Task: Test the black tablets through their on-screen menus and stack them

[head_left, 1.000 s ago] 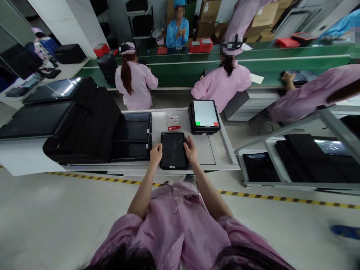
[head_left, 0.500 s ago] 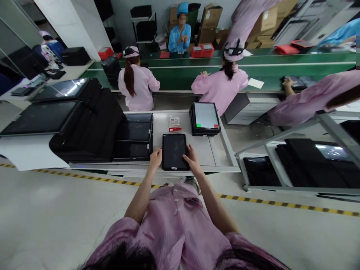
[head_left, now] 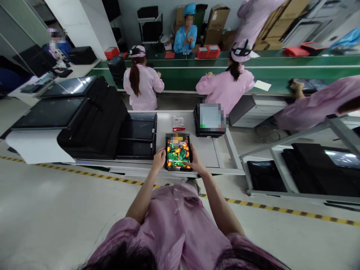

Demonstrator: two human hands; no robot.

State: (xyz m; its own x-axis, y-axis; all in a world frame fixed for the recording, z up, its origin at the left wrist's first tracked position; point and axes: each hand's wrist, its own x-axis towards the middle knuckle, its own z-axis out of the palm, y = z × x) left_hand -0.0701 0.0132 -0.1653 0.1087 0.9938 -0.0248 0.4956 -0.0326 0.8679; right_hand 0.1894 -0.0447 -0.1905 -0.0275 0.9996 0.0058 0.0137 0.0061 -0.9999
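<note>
A tablet [head_left: 177,154] with a lit, colourful picture of orange fruit and green leaves lies before me at the front of the light-coloured bench. My left hand [head_left: 159,159] is closed at the tablet's left edge, fingers curled against it. Along the right edge, my right hand [head_left: 197,163] grips the tablet, its thumb reaching over the lower screen. Just beyond the tablet is a small white and red packet [head_left: 178,123]. A stack of tablets [head_left: 211,119] stands farther right, the top one with a pale lit screen, partly blurred.
Dark tablets in trays [head_left: 136,149] sit left of my hands, beside tall black stacks [head_left: 92,123]. A metal cart [head_left: 264,153] with black items stands at the right. Past the bench [head_left: 165,127], co-workers in pink sit along a green conveyor [head_left: 174,77].
The tablet's screen has gone from dark to a bright fruit picture. My right thumb has moved lower over the screen. The whole view has shifted slightly.
</note>
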